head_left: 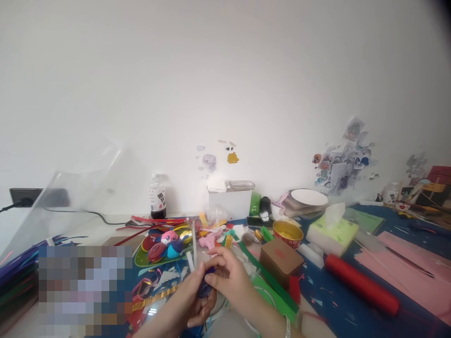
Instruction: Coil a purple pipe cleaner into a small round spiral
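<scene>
Low in the middle of the view, my left hand (192, 300) curls around a small dark blue-purple coiled paper piece (205, 286). My right hand (229, 277) comes in from the right and pinches the top of the same piece with thumb and fingers. A bracelet shows on my right wrist. Just beyond my hands lies a green tray (141, 258) with several coloured paper coils, pink, red and blue. Pink paper scraps (207, 240) lie behind my fingers.
A dark bottle (157, 197) and a white box (229, 203) stand by the wall. A gold tin (288, 233), brown box (281, 257), tissue pack (333, 231), red roll (361, 284) and pink sheets (416, 272) lie to the right. Clear plastic sheet at left.
</scene>
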Demonstrator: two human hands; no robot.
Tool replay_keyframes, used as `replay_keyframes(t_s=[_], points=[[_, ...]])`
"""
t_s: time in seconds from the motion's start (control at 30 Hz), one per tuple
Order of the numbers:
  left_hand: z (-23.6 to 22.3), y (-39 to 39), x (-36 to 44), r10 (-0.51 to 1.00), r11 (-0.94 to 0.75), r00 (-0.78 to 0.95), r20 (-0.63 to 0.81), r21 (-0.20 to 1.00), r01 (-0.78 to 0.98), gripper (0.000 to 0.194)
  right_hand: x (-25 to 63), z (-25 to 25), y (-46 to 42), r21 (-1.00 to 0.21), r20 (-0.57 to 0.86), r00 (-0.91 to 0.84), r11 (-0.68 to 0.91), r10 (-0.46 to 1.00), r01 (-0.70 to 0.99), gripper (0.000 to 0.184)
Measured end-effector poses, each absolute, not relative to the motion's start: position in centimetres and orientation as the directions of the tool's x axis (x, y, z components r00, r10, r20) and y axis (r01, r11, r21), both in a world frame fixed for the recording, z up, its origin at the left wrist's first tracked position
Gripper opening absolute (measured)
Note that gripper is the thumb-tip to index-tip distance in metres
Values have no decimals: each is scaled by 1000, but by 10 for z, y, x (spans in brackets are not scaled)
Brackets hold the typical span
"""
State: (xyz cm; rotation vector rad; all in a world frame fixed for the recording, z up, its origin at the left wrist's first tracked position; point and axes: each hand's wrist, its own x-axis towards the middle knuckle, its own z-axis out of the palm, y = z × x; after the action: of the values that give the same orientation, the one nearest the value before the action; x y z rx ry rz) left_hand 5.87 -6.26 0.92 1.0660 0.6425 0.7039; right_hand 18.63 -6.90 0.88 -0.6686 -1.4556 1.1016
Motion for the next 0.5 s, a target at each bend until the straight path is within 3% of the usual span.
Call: replay_keyframes(t_s=[0.37,0.5], points=[[16,-56,62,748,366,645,-159,909,-201,74,182,9,-70,-905,414,-124,393,902,-164,31],[3,-47,64,840,188,528,-126,980,-65,80,184,4,-63,-921,364,-31,355,931,-158,28]])
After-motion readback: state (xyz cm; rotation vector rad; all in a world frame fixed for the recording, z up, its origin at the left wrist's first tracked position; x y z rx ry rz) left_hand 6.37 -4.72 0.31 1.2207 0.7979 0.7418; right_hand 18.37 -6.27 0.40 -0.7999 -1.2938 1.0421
